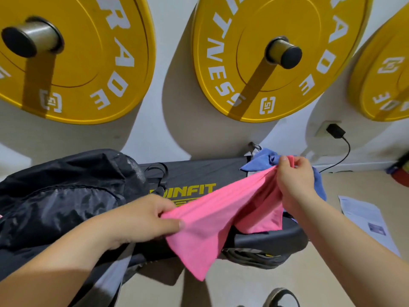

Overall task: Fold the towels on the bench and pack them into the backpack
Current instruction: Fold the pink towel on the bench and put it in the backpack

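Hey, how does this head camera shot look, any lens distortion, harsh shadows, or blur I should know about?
Head view: the wide-angle lens stretches the yellow weight plates into ovals. Hard light throws crisp shadows of them down the white wall. The pink towel, left hand and right hand look sharp, without glare.

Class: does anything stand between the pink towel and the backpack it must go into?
Nothing visible does. The left hand and right hand grip the pink towel over the bench; the backpack lies just beside the left hand. Its opening cannot be seen.
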